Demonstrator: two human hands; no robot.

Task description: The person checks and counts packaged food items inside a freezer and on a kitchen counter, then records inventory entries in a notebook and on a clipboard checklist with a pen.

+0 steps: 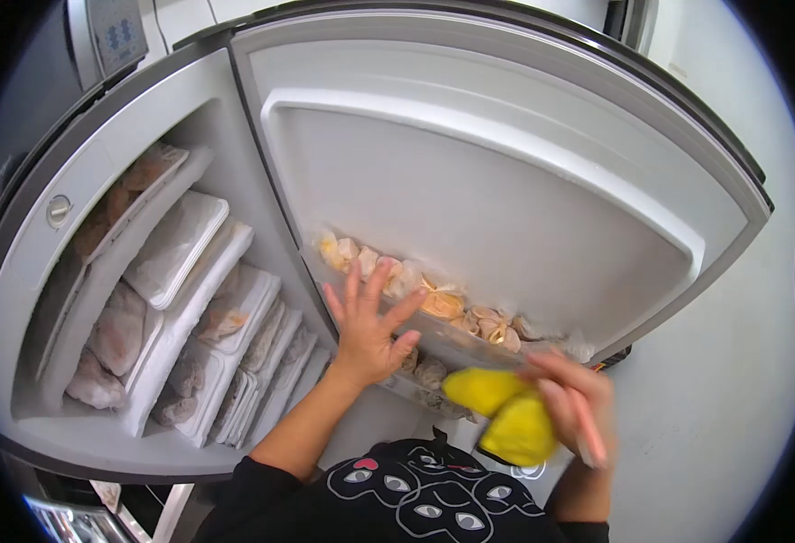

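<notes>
My left hand (368, 330), fingers spread, is over the edge of the upper door shelf (470, 344), close to the bagged food (443, 300) lined up there. To the right, my right hand (574, 398) is closed around a yellow cloth-like item (515, 421), which hangs in front of the lower door shelf (397, 385). An orange-pink strip (588, 425) shows at the fingers of my right hand, blurred; what it is I cannot tell. Both hands are in front of the open freezer door (506, 181).
Left of the door, the freezer compartment (225, 118) holds several white trays (180, 249) and bags of frozen food (117, 330). A panel with blue buttons (119, 36) stands at the top left. A pale wall (714, 389) rises on the right.
</notes>
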